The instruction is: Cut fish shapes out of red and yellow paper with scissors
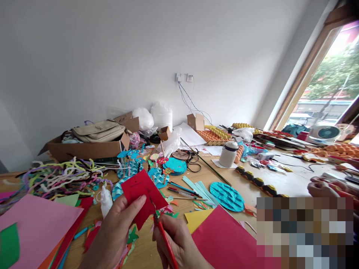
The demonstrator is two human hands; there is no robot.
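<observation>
My left hand [119, 220] pinches a red piece of paper [139, 185] with the thumb on top; small dark marks show on the paper. In my right hand [176, 236] are red-handled scissors [165, 237], whose blades meet the paper's lower right part, partly hidden by it. Under and around my hands lie coloured paper scraps [132, 234]. A white glue bottle [106, 201] stands just left of the paper. Behind it are blue wavy paper pieces with small colourful fish [168, 171] on sticks.
Paper sheets, one pink [42, 228] and one dark red [224, 239], flank my hands. Pipe cleaners [75, 183] lie in a heap at left, before a cardboard box [84, 149]. A blue disc [227, 196] and a white jar [227, 154] are at right. Another person's hands [324, 186] work at far right.
</observation>
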